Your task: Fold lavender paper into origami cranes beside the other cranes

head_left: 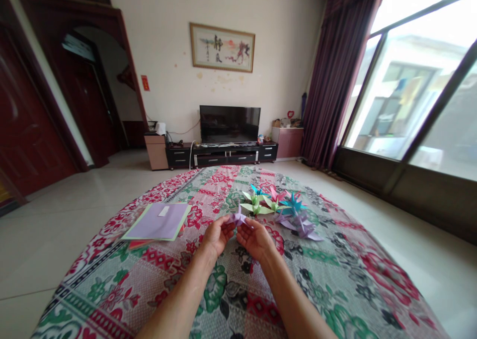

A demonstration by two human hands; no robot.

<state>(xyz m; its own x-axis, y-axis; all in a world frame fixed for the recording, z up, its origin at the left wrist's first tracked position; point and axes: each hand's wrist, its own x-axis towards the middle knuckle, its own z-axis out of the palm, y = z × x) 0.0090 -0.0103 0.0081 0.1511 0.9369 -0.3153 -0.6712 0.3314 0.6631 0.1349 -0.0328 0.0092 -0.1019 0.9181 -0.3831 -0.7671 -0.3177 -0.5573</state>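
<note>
A purple origami crane is held above the table between both hands, its pointed end upward. My left hand pinches its left side, fingers curled below. My right hand grips the opposite wing in the same way. Just beyond and to the right lies a group of finished paper cranes: green ones, a pink one, blue ones and purple ones. Left of my hands rests a stack of coloured paper sheets, purple on top, with a small white piece on it.
A flowered cloth covers the round table. Across the tiled floor stand a television and a low black cabinet. A framed picture hangs above. Purple curtains and large windows are on the right, dark red doors on the left.
</note>
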